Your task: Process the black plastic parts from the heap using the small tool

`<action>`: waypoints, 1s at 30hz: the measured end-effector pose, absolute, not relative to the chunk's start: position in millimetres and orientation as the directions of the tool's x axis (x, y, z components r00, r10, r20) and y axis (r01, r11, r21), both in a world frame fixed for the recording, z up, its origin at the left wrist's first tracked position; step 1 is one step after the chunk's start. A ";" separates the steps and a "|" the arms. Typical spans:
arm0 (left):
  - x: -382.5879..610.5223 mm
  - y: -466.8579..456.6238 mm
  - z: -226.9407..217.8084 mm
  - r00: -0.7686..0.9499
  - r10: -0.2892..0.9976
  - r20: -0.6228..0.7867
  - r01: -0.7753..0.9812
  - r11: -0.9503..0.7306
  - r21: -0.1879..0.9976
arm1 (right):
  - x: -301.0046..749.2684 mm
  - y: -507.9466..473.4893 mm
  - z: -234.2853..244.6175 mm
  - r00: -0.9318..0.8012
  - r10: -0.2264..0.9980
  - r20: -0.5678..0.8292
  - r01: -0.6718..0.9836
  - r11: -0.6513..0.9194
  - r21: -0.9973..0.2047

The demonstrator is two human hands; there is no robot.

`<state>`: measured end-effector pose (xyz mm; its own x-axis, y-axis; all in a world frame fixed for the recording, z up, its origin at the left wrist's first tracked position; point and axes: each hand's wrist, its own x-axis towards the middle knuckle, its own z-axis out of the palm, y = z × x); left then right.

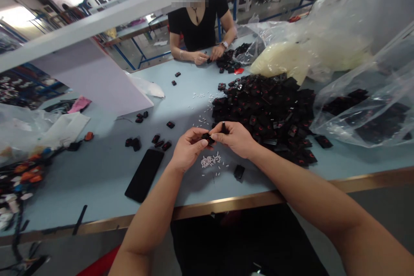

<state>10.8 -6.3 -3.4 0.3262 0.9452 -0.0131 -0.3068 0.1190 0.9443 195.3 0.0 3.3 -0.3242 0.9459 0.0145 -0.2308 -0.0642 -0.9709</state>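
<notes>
My left hand (188,147) and my right hand (235,138) meet above the table, fingers pinched together on one small black plastic part (208,138). Just below them lies a little heap of tiny white pieces (211,161). A single black part (239,171) rests on the table under my right wrist. A big pile of the same black parts with red marks (268,110) lies just beyond my right hand.
A black phone (144,174) lies left of my hands, with several loose black parts (161,141) beyond it. Clear plastic bags (371,108) hold more parts at the right. A person in black (200,26) works across the light blue table (106,168).
</notes>
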 end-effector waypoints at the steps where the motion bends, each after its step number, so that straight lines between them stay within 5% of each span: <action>1: 10.7 -6.3 -3.4 0.322 0.947 -0.015 -0.303 0.118 0.946 | 195.3 0.2 3.3 -0.322 0.946 0.017 -0.225 -0.059 -0.973; 30: 8.4 -6.3 -8.2 0.317 0.948 -0.024 -0.216 0.097 0.972 | 198.0 6.8 -4.5 -0.498 0.859 -0.118 -0.298 -0.297 -0.907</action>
<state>8.4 -6.3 -8.2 0.3169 0.9482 -0.0237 -0.2164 0.0966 0.9715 198.0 6.8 -4.5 -0.4981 0.8591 -0.1177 -0.2980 -0.2971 -0.9072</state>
